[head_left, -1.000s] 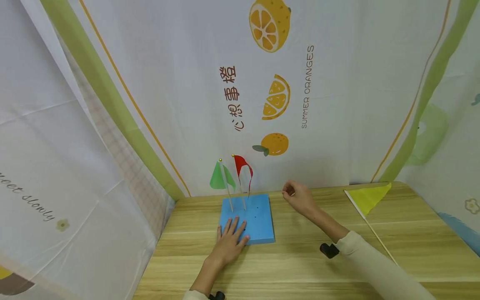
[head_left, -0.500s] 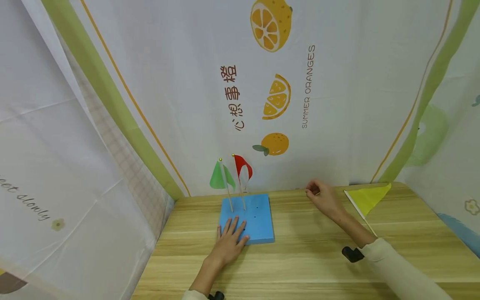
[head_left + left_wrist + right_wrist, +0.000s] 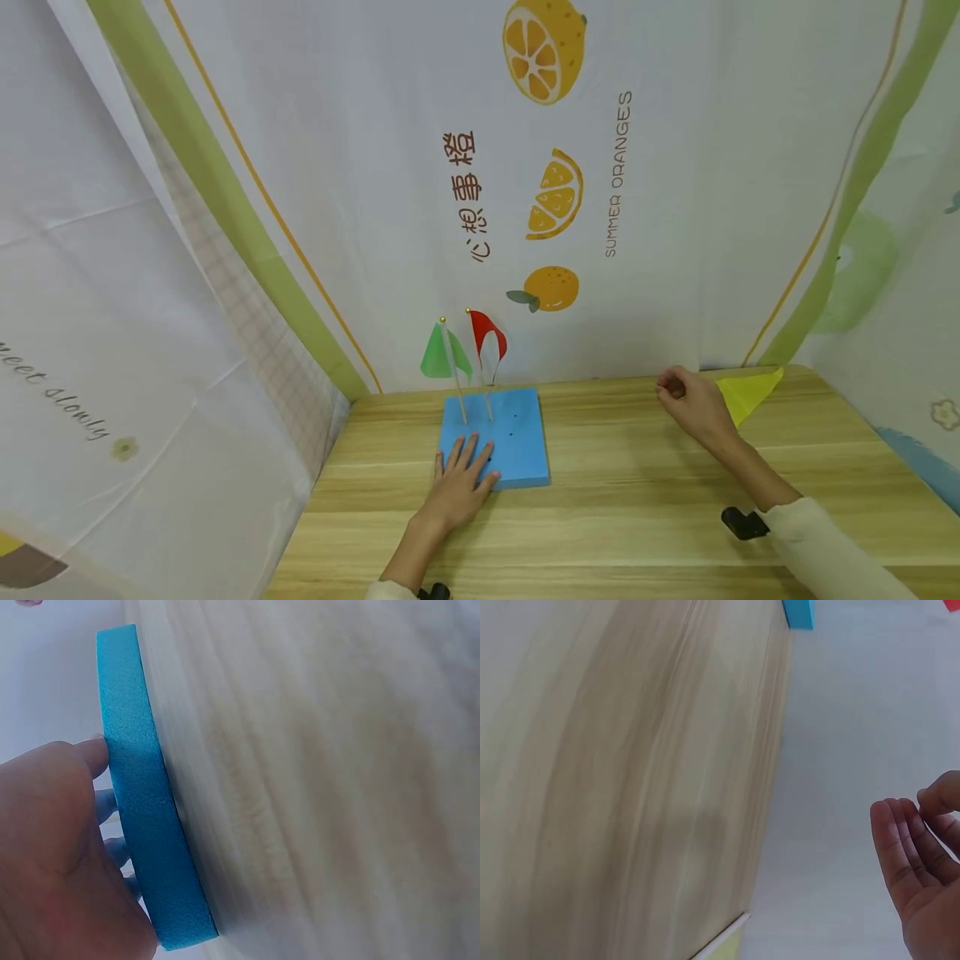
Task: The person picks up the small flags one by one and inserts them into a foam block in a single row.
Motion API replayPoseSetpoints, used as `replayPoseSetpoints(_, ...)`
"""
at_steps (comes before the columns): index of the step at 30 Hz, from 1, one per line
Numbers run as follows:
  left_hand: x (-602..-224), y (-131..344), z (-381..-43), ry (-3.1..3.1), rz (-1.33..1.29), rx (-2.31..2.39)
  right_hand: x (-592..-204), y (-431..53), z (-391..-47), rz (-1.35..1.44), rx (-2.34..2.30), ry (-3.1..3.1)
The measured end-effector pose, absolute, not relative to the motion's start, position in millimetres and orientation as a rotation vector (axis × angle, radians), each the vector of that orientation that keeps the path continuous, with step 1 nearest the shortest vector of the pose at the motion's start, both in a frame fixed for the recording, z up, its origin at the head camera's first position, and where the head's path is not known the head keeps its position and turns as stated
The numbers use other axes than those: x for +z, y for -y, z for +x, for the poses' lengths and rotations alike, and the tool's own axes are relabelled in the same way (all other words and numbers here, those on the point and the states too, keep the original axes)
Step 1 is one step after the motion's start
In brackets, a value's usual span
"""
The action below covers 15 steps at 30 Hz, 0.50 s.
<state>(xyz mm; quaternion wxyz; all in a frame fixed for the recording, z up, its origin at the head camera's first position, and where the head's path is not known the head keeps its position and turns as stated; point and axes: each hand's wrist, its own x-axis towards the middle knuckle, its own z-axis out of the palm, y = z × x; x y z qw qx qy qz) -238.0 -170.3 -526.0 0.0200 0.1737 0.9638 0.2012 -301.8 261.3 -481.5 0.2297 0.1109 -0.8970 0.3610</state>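
Note:
With its fingers spread, my left hand point(image 3: 453, 493) rests on the near left part of a blue foam block point(image 3: 525, 457). The left wrist view shows the block's side edge point(image 3: 150, 795) and the thumb against it. A green flag point(image 3: 435, 357) and a red flag point(image 3: 477, 327) stand in the block's far left part on thin sticks. Small dark holes dot its top. My right hand point(image 3: 701, 410) hovers above the table with loosely bent fingers and holds nothing. Behind it lies a yellow flag point(image 3: 750, 392), its stick hidden by the hand and forearm.
The wood-grain table point(image 3: 600, 517) ends at a white curtain point(image 3: 360, 208) printed with oranges and lettering. More curtain hangs at the left and right. In the right wrist view, the yellow flag's white sleeve point(image 3: 724, 939) shows at the bottom.
My right hand has moved right, away from the block and over to the yellow flag, now covering its stick. The left hand, the block and the two standing flags have stayed put.

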Motion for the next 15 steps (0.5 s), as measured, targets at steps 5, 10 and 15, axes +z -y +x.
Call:
replayPoseSetpoints(5,-525,170,-237,-2.985,0.535,0.620,-486,-281,-298,0.266,0.958,2.467)
replayPoseSetpoints(10,-524,170,-236,-2.983,0.533,0.626,-491,-299,-292,0.252,0.927,2.451)
replayPoseSetpoints(15,-525,170,-237,-2.989,0.534,0.623,-496,-315,-288,0.212,0.911,2.484)
